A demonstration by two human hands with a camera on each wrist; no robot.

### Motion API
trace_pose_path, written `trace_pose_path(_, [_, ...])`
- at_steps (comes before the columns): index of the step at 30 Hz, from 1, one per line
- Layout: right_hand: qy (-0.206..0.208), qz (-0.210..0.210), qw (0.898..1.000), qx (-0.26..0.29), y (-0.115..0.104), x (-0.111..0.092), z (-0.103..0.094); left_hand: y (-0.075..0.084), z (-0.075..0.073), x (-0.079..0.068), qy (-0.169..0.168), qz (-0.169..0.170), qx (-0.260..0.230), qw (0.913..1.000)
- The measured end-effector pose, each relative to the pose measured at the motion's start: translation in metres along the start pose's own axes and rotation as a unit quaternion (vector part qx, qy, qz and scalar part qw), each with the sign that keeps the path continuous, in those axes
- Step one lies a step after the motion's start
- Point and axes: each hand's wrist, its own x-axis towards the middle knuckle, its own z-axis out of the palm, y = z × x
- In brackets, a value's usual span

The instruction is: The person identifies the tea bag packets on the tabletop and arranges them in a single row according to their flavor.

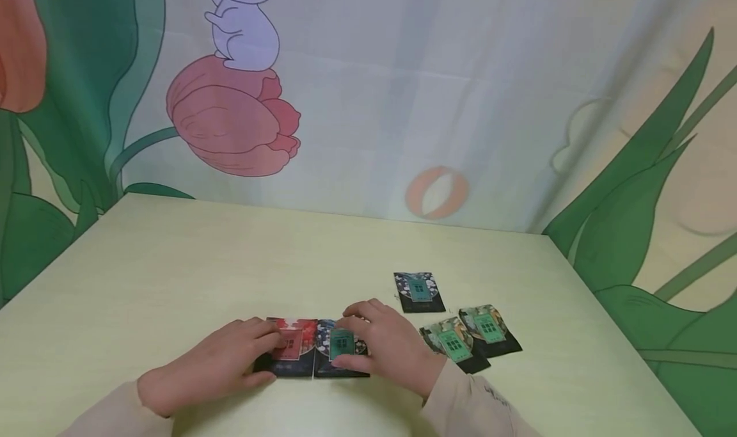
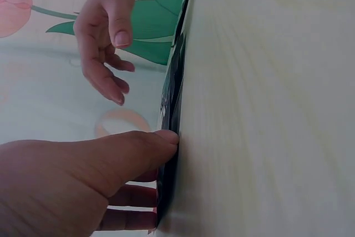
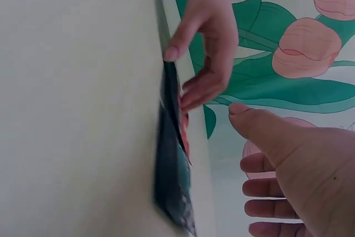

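Where a flowered backdrop (image 1: 357, 117) meets the far edge of the pale tabletop (image 1: 230, 251), the work itself lies near the person. The right hand (image 1: 391, 347), grasping nothing, hovers over the near blue packet (image 1: 338, 343) with its fingers loosely spread. The left hand (image 1: 224, 360) rests on the red packet (image 1: 296, 368), thumb at the near left corner and fingers relaxed over its left side, touching rather than clenched.

The step appears to be lining these two up side by side. Done well, it would call for light steadying by the left hand while the right nudges the blue one square, keeping the thin edges flat; whether they overlap slightly cannot be told.

Both point their dark ends at the person and patterned ends at the backdrop, the long axis seemingly running front to back. Beyond the right hand, a far blue packet (image 1: 420, 292) points much the same way; right of that hand, a green packet (image 1: 453, 345) and a second green packet (image 1: 489, 331) lie askew, dark ends slanting rightward. Smallest are the labels (image 1: 294, 344), each aligned with its packet.
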Motion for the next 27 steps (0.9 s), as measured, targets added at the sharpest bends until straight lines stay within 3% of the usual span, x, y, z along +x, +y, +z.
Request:
trace_pose_path(9, [0.022,0.024,0.999,-0.007,0.027,-0.001,-0.019,-0.002,0.000,0.001,-0.012,-0.008,0.005,0.9999])
trace_pose_path(19, [0.007,0.104,0.995,-0.006,0.077,-0.013,-0.008,-0.002,0.002,0.001,-0.012,-0.006,0.003,0.9999])
trace_pose_path(27, [-0.021,0.145,0.989,0.005,0.099,-0.021,-0.003,-0.001,0.002,0.002,-0.024,-0.018,-0.002,0.9995])
